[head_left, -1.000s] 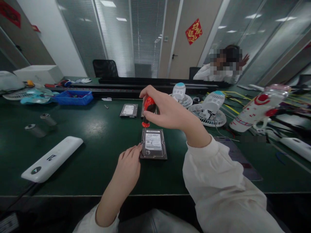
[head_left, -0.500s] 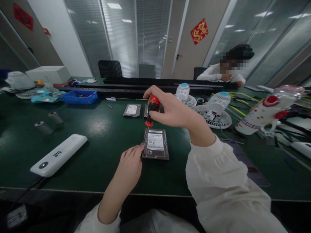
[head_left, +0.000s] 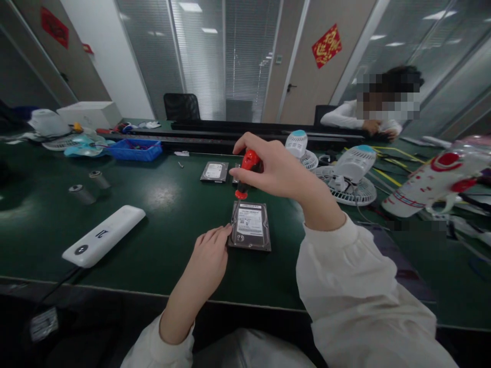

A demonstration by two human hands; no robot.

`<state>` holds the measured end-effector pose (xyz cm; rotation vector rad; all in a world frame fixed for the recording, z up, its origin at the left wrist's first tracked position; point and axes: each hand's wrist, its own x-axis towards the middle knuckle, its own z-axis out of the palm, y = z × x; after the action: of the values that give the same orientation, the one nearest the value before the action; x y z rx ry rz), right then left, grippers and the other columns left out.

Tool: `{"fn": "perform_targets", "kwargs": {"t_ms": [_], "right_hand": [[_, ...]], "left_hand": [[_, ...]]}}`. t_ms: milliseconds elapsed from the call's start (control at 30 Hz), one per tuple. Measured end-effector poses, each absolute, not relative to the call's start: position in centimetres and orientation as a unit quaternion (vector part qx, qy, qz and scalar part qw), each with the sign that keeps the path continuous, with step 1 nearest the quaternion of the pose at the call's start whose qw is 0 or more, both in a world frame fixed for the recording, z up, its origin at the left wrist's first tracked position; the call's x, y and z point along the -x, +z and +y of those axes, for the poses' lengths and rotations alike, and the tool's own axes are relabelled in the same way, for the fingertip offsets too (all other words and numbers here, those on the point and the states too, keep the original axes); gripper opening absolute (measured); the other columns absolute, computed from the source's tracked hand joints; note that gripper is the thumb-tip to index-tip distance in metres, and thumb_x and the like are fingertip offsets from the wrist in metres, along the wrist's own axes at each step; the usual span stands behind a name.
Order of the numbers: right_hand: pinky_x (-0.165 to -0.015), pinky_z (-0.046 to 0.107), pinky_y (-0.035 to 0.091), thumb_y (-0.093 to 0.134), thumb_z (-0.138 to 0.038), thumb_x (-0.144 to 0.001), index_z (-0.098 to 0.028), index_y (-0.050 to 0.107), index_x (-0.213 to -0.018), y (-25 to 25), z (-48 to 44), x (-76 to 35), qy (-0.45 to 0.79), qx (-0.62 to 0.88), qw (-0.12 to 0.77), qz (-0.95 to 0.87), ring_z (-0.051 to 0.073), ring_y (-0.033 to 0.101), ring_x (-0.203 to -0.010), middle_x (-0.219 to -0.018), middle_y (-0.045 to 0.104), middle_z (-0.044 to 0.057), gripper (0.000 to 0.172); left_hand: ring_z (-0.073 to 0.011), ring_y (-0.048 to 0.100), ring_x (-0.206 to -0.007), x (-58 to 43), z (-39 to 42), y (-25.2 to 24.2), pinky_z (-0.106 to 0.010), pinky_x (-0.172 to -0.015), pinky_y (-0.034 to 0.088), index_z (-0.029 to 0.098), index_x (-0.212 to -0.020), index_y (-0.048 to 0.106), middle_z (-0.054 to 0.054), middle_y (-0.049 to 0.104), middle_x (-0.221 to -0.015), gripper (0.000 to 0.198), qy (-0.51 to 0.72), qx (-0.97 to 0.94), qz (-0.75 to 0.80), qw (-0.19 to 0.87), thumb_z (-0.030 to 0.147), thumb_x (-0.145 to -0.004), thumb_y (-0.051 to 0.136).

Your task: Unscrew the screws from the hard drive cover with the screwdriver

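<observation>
A hard drive (head_left: 250, 227) with a white label lies face up on the green table in front of me. My left hand (head_left: 210, 250) presses its fingertips against the drive's left edge, with the thumb hidden. My right hand (head_left: 274, 168) is closed around a red and black screwdriver (head_left: 241, 193). The screwdriver's shaft points down at the upper left part of the drive; its tip is too small to make out. Behind it lie a second hard drive (head_left: 214, 172) and another drive (head_left: 235, 175), mostly covered by my right hand.
Left are a white power bank (head_left: 105, 236) with a cable, two metal cylinders (head_left: 81, 194) and a blue tray (head_left: 136, 150). Small white fans (head_left: 353, 171), a patterned bottle (head_left: 425, 179) and cables stand right. A person (head_left: 353, 116) sits across the table.
The view has shifted, so everything sits slightly further right. The screwdriver handle has turned and leans more to the right in my right hand. My left hand stays at the drive's edge.
</observation>
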<state>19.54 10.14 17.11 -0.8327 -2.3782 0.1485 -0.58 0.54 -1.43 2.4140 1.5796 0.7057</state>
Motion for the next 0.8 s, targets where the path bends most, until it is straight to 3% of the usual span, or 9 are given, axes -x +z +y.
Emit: {"fn": "perform_targets", "kwargs": {"t_ms": [100,233,333,467,667,800], "right_hand": [[-0.068,0.031,0.034,0.06,-0.046,-0.101,-0.015,0.058,-0.122,17.12,10.28,-19.64,0.043,0.337,0.29,-0.894,0.015,0.053,-0.071,-0.087,0.061,-0.001,0.037],[-0.071,0.032,0.038,0.057,-0.026,-0.091,-0.015,0.054,-0.126,17.04,10.79,-20.09,0.05,0.317,0.293,-0.901,0.016,0.057,-0.078,-0.104,0.065,0.004,0.037],[-0.069,0.031,0.037,0.06,-0.027,-0.092,-0.016,0.056,-0.123,17.0,10.82,-20.11,0.048,0.317,0.301,-0.898,0.014,0.053,-0.071,-0.093,0.063,0.001,0.033],[-0.068,0.032,0.034,0.059,-0.046,-0.102,-0.017,0.057,-0.125,17.04,10.49,-19.93,0.023,0.354,0.292,-0.888,0.016,0.052,-0.07,-0.081,0.058,-0.002,0.037],[-0.071,0.032,0.038,0.057,-0.021,-0.093,-0.016,0.051,-0.13,17.08,10.47,-20.02,0.067,0.302,0.291,-0.905,0.015,0.054,-0.075,-0.09,0.057,-0.002,0.038],[-0.068,0.031,0.035,0.06,-0.041,-0.102,-0.017,0.057,-0.125,17.08,10.39,-19.89,0.037,0.328,0.297,-0.896,0.013,0.049,-0.068,-0.083,0.057,-0.003,0.034]], "left_hand": [[-0.0292,0.061,-0.142,0.6,0.5,-1.64,-0.052,-0.116,0.051,0.016,-0.149,0.057,-0.015,0.068,-0.15,0.053,0.245,-0.811,0.525,0.079,0.001,-0.101,0.042],[-0.0289,0.062,-0.141,0.63,0.45,-1.7,-0.052,-0.116,0.051,0.015,-0.149,0.058,-0.015,0.069,-0.149,0.053,0.254,-0.812,0.521,0.073,0.001,-0.101,0.041],[-0.0286,0.062,-0.141,0.63,0.44,-1.69,-0.051,-0.115,0.051,0.016,-0.148,0.058,-0.015,0.069,-0.149,0.053,0.257,-0.812,0.518,0.075,0.001,-0.101,0.04],[-0.0278,0.062,-0.141,0.61,0.43,-1.65,-0.051,-0.116,0.051,0.017,-0.149,0.057,-0.014,0.069,-0.148,0.053,0.256,-0.811,0.521,0.074,0.002,-0.101,0.04],[-0.0282,0.062,-0.141,0.64,0.48,-1.53,-0.053,-0.115,0.052,0.018,-0.148,0.058,-0.014,0.069,-0.148,0.053,0.248,-0.811,0.524,0.078,0.001,-0.099,0.042],[-0.0285,0.062,-0.142,0.66,0.49,-1.46,-0.052,-0.116,0.051,0.017,-0.148,0.058,-0.015,0.069,-0.148,0.053,0.249,-0.813,0.521,0.082,0.001,-0.1,0.043]]}}
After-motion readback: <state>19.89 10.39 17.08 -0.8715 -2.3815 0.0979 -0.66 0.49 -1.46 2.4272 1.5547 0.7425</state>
